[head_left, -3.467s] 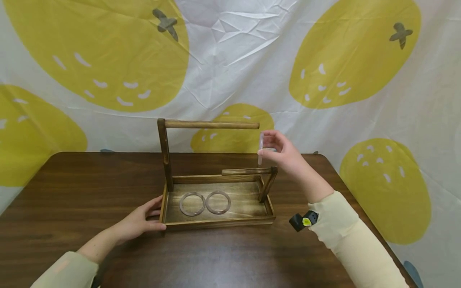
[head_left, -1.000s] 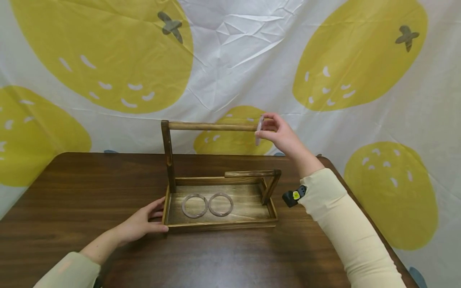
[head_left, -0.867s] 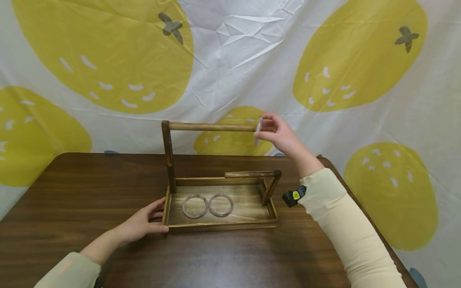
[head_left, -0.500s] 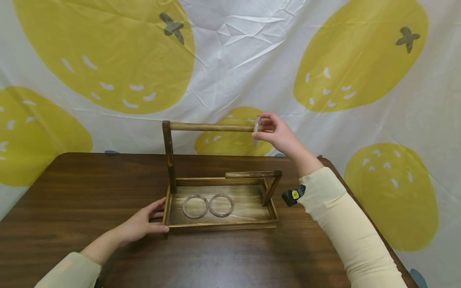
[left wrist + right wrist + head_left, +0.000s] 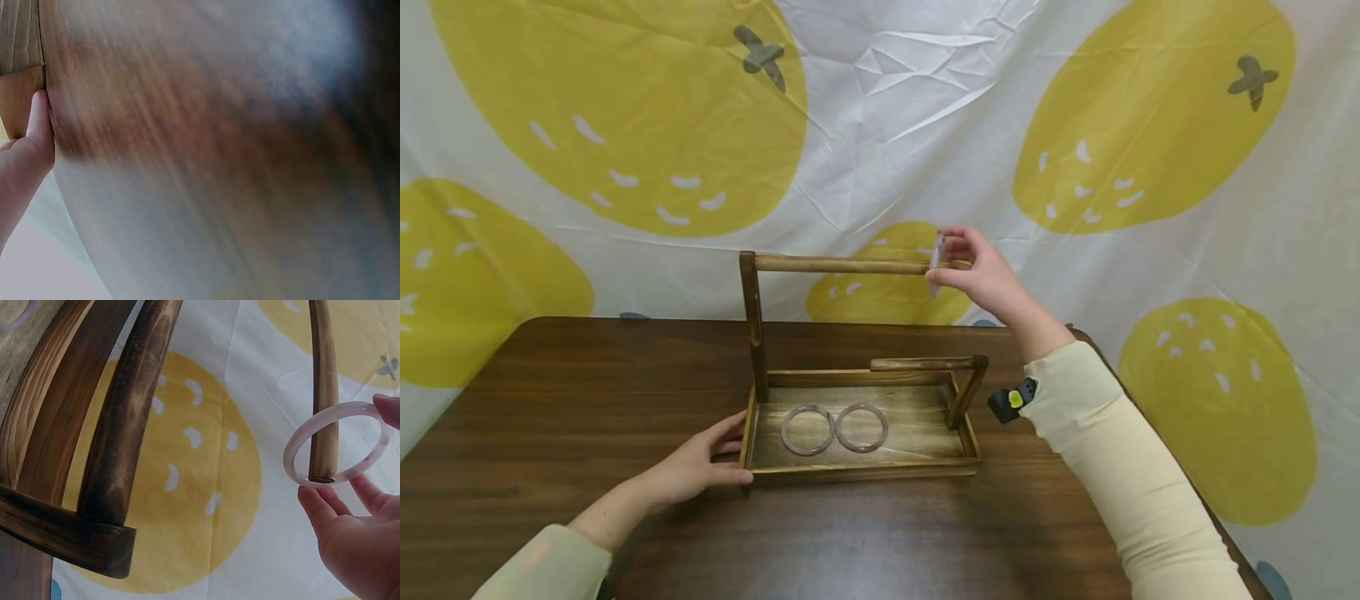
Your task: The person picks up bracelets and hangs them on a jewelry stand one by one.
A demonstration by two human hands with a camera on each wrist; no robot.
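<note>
Right hand, upper centre: pinching ring around bar tip. Left hand: spread against tray. Early release might drop ring.

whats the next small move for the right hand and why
Probably slide the held bangle along the upper bar toward its upright post before the right hand lets go. In the right wrist view the bar runs through the bangle, which sits near the bar's free end, so it might slip off.
</note>
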